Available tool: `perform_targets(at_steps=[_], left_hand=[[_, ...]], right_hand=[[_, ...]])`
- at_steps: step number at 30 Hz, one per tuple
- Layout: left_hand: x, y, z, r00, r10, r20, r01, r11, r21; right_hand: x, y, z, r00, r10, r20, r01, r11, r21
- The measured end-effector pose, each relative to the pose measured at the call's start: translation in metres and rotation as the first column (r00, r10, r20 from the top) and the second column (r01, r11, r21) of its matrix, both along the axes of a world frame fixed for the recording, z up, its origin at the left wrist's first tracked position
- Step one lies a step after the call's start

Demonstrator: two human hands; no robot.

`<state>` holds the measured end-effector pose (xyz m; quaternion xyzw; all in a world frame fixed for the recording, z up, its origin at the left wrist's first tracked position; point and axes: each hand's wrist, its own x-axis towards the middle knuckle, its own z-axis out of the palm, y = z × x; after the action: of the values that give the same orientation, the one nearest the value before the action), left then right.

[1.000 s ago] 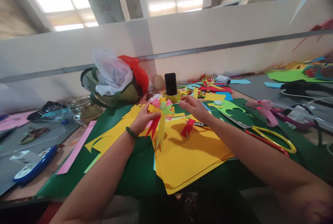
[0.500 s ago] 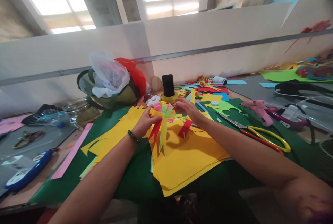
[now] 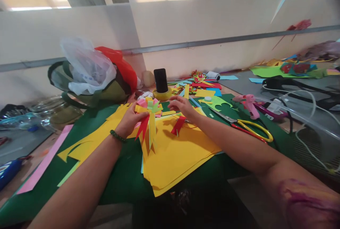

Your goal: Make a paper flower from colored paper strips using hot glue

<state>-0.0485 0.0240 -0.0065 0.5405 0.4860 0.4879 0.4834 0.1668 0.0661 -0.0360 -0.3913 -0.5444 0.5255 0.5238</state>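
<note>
My left hand (image 3: 132, 118) is closed on a paper rosette (image 3: 151, 106) of pink, yellow and green loops. Red and yellow-green forked tails hang from it over a stack of yellow paper sheets (image 3: 180, 154). Just right of the rosette, my right hand (image 3: 183, 106) hovers with its fingers stretched forward and slightly apart; nothing shows in them. Below that hand, a red paper strip (image 3: 178, 125) lies on the yellow sheets. Scissors (image 3: 239, 122) with red and yellow handles lie to the right.
A phone (image 3: 160, 81) stands in a yellow holder (image 3: 162, 95) behind the rosette. On the right are a pink glue gun (image 3: 249, 105) and a green paper offcut (image 3: 216, 103). A bag (image 3: 117, 89) with plastic bags sits back left. A pink strip (image 3: 46, 160) lies left.
My right hand has drawn slightly away from the rosette. My left hand still holds it. The view has turned to the right, so everything sits further left.
</note>
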Motion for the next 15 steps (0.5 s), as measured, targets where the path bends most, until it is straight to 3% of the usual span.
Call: perform_targets(at_steps=[2, 5, 15], left_hand=[[-0.006, 0.002, 0.003, 1.0, 0.026, -0.001, -0.026, 0.999, -0.037], [-0.008, 0.003, 0.004, 0.998, 0.044, 0.038, -0.042, 0.999, -0.032], [-0.008, 0.005, -0.003, 0.998, -0.029, 0.064, 0.029, 1.0, -0.009]], right_hand=[[0.004, 0.005, 0.001, 0.99, -0.139, 0.013, 0.138, 0.99, 0.041], [0.007, 0.009, -0.002, 0.968, -0.244, 0.067, 0.235, 0.965, 0.116], [0.006, 0.009, -0.013, 0.952, -0.28, 0.126, 0.213, 0.898, 0.385]])
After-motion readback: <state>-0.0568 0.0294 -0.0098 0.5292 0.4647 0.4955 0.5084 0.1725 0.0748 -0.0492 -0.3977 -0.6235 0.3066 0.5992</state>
